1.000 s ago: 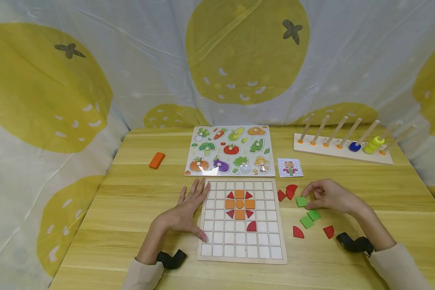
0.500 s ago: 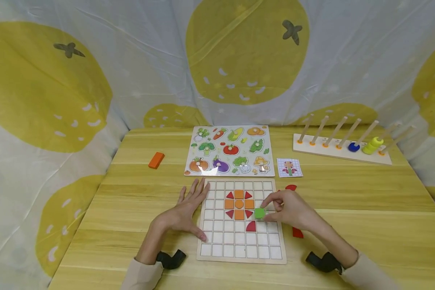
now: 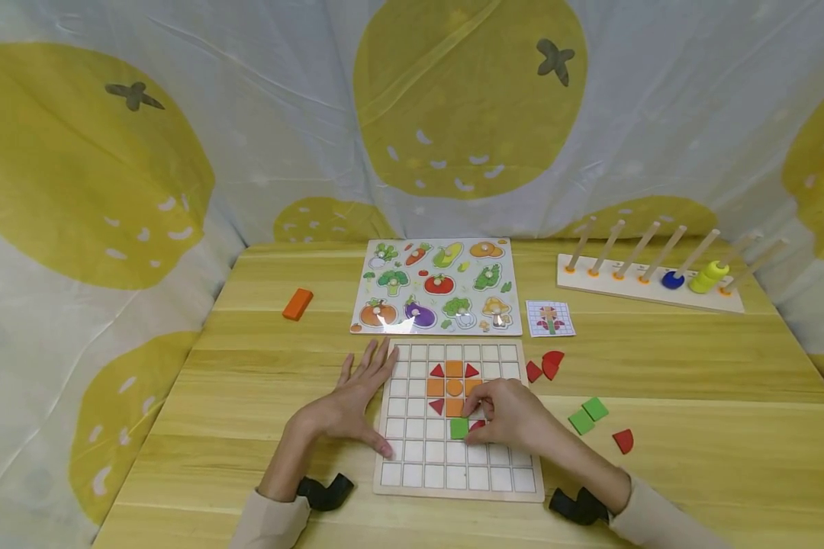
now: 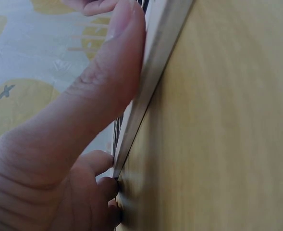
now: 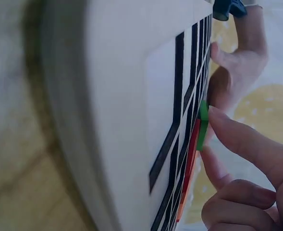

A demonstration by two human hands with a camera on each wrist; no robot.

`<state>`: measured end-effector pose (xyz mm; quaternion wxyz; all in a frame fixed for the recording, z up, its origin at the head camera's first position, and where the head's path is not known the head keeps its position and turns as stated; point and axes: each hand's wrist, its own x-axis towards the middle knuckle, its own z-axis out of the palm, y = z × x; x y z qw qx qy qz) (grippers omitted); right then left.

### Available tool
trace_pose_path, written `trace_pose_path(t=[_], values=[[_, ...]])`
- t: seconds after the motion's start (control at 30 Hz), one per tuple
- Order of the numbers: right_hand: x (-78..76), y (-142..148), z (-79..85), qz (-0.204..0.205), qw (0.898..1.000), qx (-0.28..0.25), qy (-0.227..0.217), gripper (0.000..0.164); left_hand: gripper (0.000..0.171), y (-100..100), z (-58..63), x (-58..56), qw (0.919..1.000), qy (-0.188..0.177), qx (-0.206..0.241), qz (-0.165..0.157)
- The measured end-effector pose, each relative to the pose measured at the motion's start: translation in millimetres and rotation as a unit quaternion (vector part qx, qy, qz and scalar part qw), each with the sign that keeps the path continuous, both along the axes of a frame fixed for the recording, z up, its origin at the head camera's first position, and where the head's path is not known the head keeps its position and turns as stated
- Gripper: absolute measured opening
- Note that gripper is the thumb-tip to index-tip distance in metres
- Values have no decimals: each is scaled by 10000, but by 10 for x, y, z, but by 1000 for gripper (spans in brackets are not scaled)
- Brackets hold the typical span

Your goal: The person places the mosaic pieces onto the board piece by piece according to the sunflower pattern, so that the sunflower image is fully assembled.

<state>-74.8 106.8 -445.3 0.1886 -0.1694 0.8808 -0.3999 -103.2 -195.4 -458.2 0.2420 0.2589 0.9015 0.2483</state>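
A wooden grid board (image 3: 434, 476) lies in the middle of the table, with orange tiles and red triangles forming a flower head on it. My right hand (image 3: 511, 415) pinches a green square tile (image 3: 458, 428) over the cell just below the lowest orange square (image 3: 455, 408). In the right wrist view the green tile (image 5: 203, 125) is slightly tilted at the board's surface. A red quarter-circle tile (image 3: 478, 425) is partly covered by the right fingers. With fingers spread, my left hand (image 3: 343, 412) rests along the board's left edge; its thumb touches the rim (image 4: 146, 86).
Two green squares (image 3: 588, 415) and several red pieces (image 3: 551, 364) lie right of the board. Behind are a vegetable puzzle (image 3: 436, 286), a pattern card (image 3: 550, 318) and a peg stand (image 3: 648, 286). An orange block (image 3: 297, 304) sits at the left.
My right hand picked up the green square from beside the board and carried it left to the cell under the orange squares. The left hand has stayed in place.
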Motion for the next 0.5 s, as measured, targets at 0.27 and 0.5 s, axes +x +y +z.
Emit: trace_pose_path(t=[0.27,0.5], values=[[-33,16,4,239,9986,-393,-258,17,152,-3,-6,3,10000,-5,21,15],[-59,-22,-20,264,9989,-343,-197,18,151,-1,-3,4,10000,-38,40,26]])
